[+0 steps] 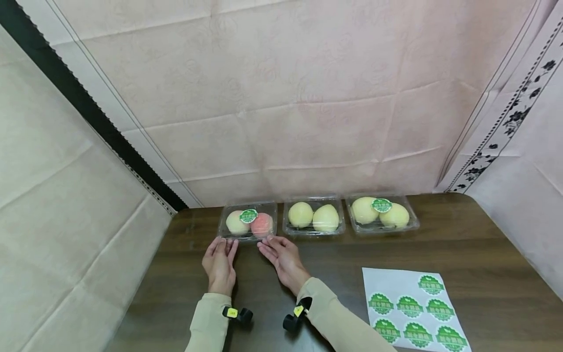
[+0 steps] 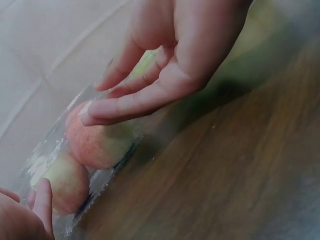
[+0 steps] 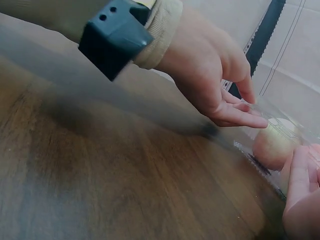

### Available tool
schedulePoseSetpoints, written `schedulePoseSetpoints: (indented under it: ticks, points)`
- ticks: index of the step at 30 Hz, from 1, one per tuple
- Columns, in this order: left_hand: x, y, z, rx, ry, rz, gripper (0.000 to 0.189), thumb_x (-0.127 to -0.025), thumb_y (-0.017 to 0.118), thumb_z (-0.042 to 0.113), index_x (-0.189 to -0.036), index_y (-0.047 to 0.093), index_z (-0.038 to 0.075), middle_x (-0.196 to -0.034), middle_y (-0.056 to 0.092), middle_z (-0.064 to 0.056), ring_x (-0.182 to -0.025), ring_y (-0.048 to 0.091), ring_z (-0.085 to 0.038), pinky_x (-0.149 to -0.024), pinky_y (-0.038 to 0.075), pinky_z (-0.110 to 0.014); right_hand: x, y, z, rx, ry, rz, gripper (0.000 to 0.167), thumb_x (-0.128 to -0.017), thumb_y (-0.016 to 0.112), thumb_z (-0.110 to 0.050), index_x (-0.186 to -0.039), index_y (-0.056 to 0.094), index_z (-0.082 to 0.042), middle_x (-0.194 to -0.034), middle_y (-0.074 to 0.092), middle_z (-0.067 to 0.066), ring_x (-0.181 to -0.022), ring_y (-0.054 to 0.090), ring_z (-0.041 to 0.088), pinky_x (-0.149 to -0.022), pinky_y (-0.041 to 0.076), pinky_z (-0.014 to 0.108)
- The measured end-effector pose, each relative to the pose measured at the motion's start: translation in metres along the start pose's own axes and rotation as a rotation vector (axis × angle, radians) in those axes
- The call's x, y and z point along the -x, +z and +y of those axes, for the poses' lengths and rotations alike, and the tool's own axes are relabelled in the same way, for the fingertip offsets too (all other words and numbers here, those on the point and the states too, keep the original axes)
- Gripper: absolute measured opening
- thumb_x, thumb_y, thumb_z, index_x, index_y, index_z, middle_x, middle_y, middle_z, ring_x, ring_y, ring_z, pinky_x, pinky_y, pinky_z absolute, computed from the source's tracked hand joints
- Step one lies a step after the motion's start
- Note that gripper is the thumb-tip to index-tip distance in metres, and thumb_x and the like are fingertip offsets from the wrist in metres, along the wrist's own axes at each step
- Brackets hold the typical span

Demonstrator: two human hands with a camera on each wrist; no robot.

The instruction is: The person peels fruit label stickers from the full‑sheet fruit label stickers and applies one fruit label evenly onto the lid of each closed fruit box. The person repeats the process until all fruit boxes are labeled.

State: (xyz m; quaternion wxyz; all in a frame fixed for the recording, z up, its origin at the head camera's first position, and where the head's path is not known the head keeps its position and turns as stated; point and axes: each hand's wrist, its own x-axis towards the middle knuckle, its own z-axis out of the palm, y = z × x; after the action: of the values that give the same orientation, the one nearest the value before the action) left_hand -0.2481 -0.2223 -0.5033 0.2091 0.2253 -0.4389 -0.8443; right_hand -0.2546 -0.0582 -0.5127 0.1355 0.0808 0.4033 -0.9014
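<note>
In the head view, a clear plastic clamshell fruit box (image 1: pixel 246 238) lies at the table's back left. Inside are a pale yellow fruit (image 1: pixel 236 224) and a pink peach-like fruit (image 1: pixel 262 226), with a green label (image 1: pixel 248 215) on the lid. My left hand (image 1: pixel 220 266) is at the box's front left corner, fingers mostly straight against it. At the front right corner, my right hand (image 1: pixel 283 259) touches the box with extended fingers. The left wrist view shows the right hand's fingers (image 2: pixel 125 107) over the lid edge; the right wrist view shows the left hand's fingers (image 3: pixel 245 117) likewise.
To the right stand a middle box (image 1: pixel 314 233) of two pale fruits, its lid without a label, and a right box (image 1: pixel 382 227) with a green label. A white sheet (image 1: pixel 374 281) of several green labels lies at the front right. Cloth walls surround the brown table (image 1: pixel 264 303).
</note>
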Motion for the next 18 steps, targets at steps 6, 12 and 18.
schedulePoseSetpoints:
  ticks: [6, 12, 18]
  points:
    - [-0.009, 0.004, -0.002, -0.011, 0.004, -0.009, 0.038, -0.108, 0.056, 0.005, -0.144, 0.046, -0.003, -0.117, 0.051, -0.012, -0.097, 0.064, -0.012, -0.1, 0.057, -0.03, -0.003, 0.001, -0.002, -0.013, -0.004, -0.01, 0.017, -0.108, 0.059, -0.006, -0.121, 0.062, 0.004, -0.107, 0.074, 0.013, -0.103, 0.076, 0.024, -0.1, 0.058, 0.038]
    - [-0.016, 0.011, -0.006, 0.01, 0.014, -0.011, 0.038, -0.108, 0.057, 0.004, -0.144, 0.046, -0.004, -0.116, 0.052, -0.013, -0.098, 0.065, -0.014, -0.1, 0.057, -0.03, -0.008, 0.001, -0.006, 0.011, 0.001, 0.017, 0.023, -0.108, 0.06, -0.008, -0.126, 0.063, 0.005, -0.113, 0.074, 0.017, -0.101, 0.076, 0.023, -0.098, 0.06, 0.038]
    - [-0.023, 0.011, -0.006, 0.071, 0.022, 0.01, 0.023, -0.106, 0.058, 0.0, -0.129, 0.051, 0.0, -0.111, 0.053, -0.012, -0.091, 0.065, -0.013, -0.096, 0.06, -0.031, -0.017, 0.0, -0.006, 0.077, 0.01, -0.011, 0.033, -0.11, 0.058, -0.016, -0.136, 0.061, 0.005, -0.134, 0.067, 0.026, -0.104, 0.076, 0.022, -0.096, 0.061, 0.038]
